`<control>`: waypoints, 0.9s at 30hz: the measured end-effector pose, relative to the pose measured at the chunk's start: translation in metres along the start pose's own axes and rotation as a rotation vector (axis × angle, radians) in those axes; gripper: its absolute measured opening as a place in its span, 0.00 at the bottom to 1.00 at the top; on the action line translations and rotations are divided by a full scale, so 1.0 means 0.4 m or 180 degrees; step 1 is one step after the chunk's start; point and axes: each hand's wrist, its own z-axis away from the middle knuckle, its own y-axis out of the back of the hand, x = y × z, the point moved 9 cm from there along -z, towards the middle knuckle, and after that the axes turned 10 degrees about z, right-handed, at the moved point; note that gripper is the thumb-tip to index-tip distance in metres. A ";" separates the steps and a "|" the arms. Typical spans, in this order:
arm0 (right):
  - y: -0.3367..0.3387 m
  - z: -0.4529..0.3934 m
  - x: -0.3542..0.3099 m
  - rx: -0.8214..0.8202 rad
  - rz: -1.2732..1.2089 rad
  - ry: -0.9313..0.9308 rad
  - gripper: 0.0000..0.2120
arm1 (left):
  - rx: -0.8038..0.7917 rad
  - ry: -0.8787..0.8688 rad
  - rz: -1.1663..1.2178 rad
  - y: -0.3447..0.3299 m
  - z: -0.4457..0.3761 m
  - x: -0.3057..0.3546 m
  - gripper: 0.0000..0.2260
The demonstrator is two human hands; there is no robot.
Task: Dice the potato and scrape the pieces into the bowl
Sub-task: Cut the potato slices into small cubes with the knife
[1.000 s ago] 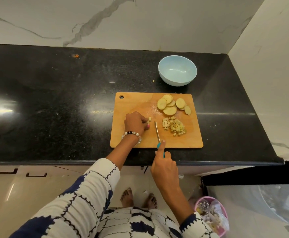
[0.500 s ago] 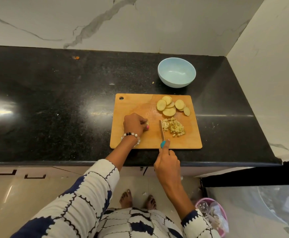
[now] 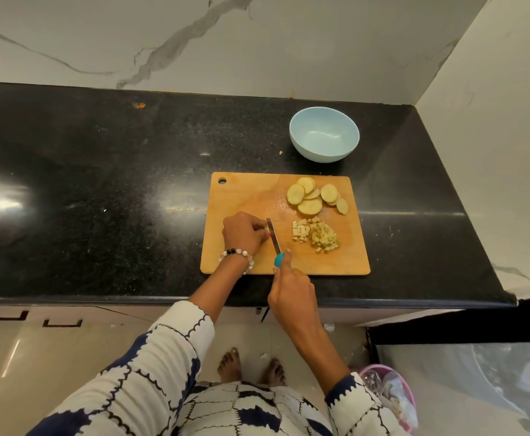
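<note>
Dicing is running about midway: the right hand (image 3: 292,291) is gripping the teal-handled knife (image 3: 275,242), blade beside the left hand (image 3: 244,233), whose curled fingers are pinning a potato piece. Right of the blade, diced pieces (image 3: 315,236) are piling up; beyond, round slices (image 3: 312,196) are waiting, and the blue bowl (image 3: 324,134) is sitting empty.

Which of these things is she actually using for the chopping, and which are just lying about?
In use: cutting board, knife, potato slices, diced pile, blue bowl, left hand holding a piece, right hand gripping the knife.

Lying about: pink bin on the floor, orange scrap, crumb on the counter.
</note>
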 end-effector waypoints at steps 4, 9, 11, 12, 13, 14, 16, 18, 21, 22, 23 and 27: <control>0.001 0.004 -0.010 -0.0038 0.0071 0.0031 0.26 | -0.0012 0.0019 0.0015 0.003 -0.003 0.002 0.10; -0.024 -0.030 -0.033 -0.0360 0.0282 0.0040 0.29 | -0.0013 0.0048 0.0014 -0.002 -0.012 0.004 0.09; -0.027 -0.020 -0.035 -0.0424 0.0354 0.0027 0.31 | -0.0003 0.0025 -0.0026 -0.002 -0.012 0.002 0.09; -0.021 -0.005 -0.030 -0.0314 0.0384 0.0032 0.32 | -0.0004 0.0017 -0.0023 -0.003 -0.012 0.000 0.09; -0.013 0.016 -0.026 -0.0125 0.0448 0.0089 0.33 | 0.0000 0.0022 -0.0019 -0.002 -0.012 -0.001 0.09; -0.014 0.041 -0.021 -0.0048 0.0571 0.0143 0.34 | 0.0003 0.0039 -0.0026 -0.001 -0.013 -0.002 0.09; -0.015 0.078 -0.015 0.0135 0.0800 0.0229 0.33 | 0.0002 0.0062 -0.0094 -0.002 -0.015 -0.004 0.10; -0.007 0.095 -0.011 0.0185 0.0840 0.0296 0.32 | -0.0039 0.0079 -0.0174 -0.008 -0.019 -0.003 0.10; 0.015 0.076 -0.017 0.0262 0.0800 0.0224 0.30 | -0.0052 0.0086 -0.0289 -0.013 -0.025 0.000 0.09; 0.017 0.068 -0.018 0.0203 0.0779 0.0190 0.29 | -0.0046 0.0081 -0.0295 -0.013 -0.026 0.000 0.08; 0.017 0.059 -0.016 0.0143 0.0729 0.0137 0.29 | -0.0041 0.0068 -0.0288 -0.013 -0.026 0.000 0.08; 0.007 0.066 0.011 -0.0069 0.0185 -0.0062 0.26 | -0.0112 0.0026 -0.0130 -0.008 -0.022 -0.007 0.11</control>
